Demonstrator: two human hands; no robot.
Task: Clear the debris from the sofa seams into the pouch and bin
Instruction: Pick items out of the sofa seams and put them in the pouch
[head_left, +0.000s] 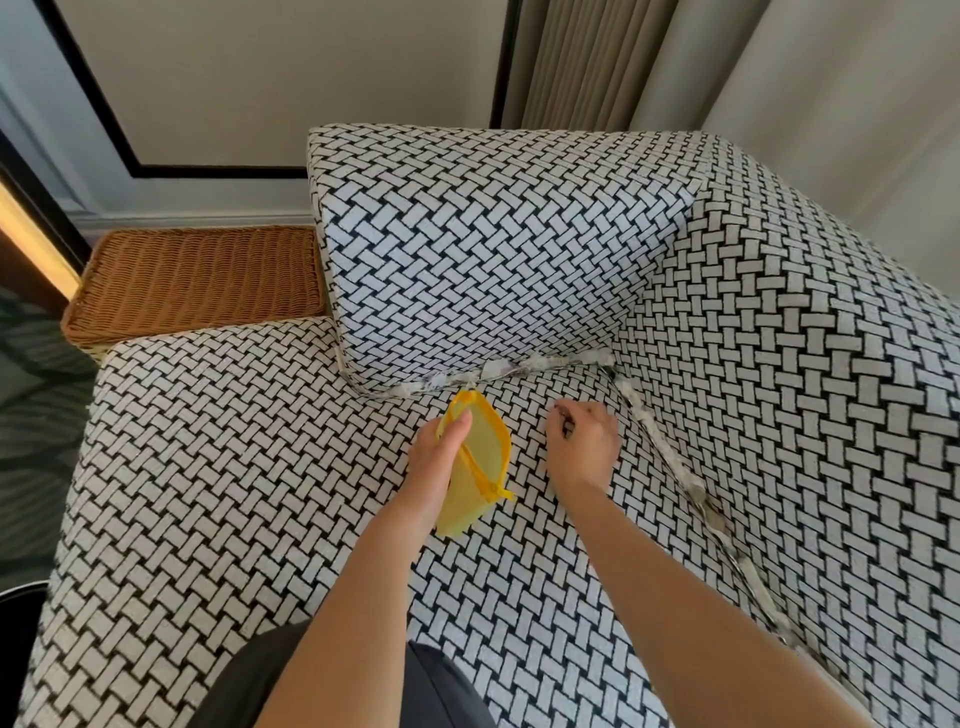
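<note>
Basket-weave sofa (260, 467), crumpled papery debris (649, 421), yellow pouch (483, 449)

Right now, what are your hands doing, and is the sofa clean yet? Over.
Left hand grips yellow pouch, mouth open. Right hand pinches a small dark bit beside it. Scraps line both seams. Nothing in the way.

Saw a woven-pattern sofa seat (234, 467) across the lower frame, bearing a cushion (467, 260) at upper centre and debris (498, 370) along both seams.
</note>
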